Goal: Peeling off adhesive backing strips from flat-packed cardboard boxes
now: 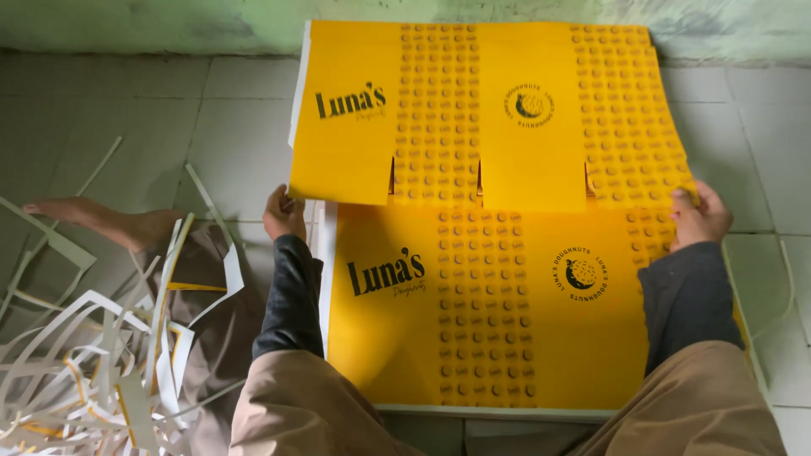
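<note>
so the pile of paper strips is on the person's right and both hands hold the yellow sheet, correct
Not quite: the head view shows the pile of paper strips on the person's left. Both the left hand and right hand hold the yellow sheet.

The left hand (284,213) grips the lower left corner of a flat yellow die-cut carton blank (481,114). The right hand (699,215) grips the lower right corner of the same blank. The blank is held raised and lies partly over a stack of yellow carton blanks (473,312) resting on the tiled floor (144,127) between the person's knees. Each blank carries black printed logos and columns of small doughnut motifs. Both forearms wear dark sleeves. A pile of white and yellow paper trim strips (101,355) lies to the left, near a bare foot (101,219). A pale green wall (169,21) runs along the top.
</note>
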